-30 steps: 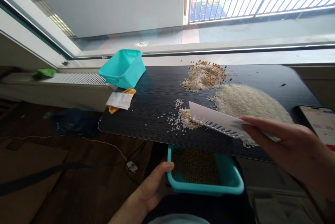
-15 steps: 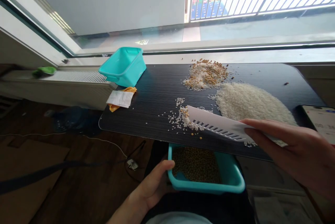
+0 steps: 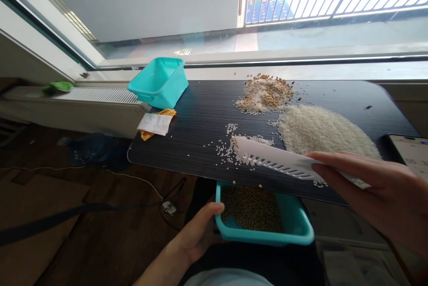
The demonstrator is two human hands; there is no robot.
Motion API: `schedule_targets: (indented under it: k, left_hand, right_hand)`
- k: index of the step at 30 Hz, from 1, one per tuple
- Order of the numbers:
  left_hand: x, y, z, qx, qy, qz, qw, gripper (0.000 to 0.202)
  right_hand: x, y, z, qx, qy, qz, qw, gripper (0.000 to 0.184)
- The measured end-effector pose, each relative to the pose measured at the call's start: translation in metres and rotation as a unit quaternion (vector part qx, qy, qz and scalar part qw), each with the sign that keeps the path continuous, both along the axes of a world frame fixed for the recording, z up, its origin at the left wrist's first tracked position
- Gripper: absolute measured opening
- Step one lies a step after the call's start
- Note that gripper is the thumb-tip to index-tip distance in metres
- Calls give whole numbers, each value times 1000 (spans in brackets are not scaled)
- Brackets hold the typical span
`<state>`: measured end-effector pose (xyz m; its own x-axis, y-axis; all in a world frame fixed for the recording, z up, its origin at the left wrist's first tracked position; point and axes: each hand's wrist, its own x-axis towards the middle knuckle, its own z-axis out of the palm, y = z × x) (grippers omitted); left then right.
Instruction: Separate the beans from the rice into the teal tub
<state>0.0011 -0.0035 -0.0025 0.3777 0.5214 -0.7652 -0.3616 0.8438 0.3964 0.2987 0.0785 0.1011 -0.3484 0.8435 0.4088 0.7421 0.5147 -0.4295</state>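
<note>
Two loose beans (image 3: 260, 186) lie left of my right hand (image 3: 374, 181), which pinches the slotted white strip (image 3: 277, 153). I should stroke lightly, slots low, sparing the rice grains (image 3: 231, 128); my left hand (image 3: 199, 221) grips the turquoise tub (image 3: 267, 237) to its right.

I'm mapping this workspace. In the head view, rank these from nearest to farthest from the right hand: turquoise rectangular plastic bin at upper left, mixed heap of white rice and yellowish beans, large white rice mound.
From the right hand:
1. White rice mound, just beyond it.
2. Mixed heap, farther out and left.
3. Turquoise bin, at far left.
</note>
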Motion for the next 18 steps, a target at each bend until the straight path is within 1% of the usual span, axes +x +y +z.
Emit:
schedule_targets:
  k: [4, 8, 10, 13, 15, 18]
  left_hand:
    - [0, 0, -1, -1, 0, 5, 1000, 69]
    - [0, -1, 0, 7, 2, 2, 1000, 67]
    - [0, 0, 0, 7, 4, -1, 1000, 69]
    - [0, 0, 1, 7, 3, -4, 1000, 68]
    - [0, 1, 2, 4, 1, -6, 1000, 67]
    - [1, 1, 3, -2, 8, -4, 1000, 67]
  right_hand:
    - [-4, 5, 0, -17, -16, -16, 1000, 23]
    - [-5, 4, 5, -36, -13, 9, 999, 21]
    - [-4, 2, 9, -30, -9, 23, 999, 20]
    - [-1, -2, 13, -21, -13, 26, 999, 19]
    - [3, -5, 12, -26, -18, 21, 999, 20]
    - [12, -13, 6, -27, -29, -2, 999, 23]
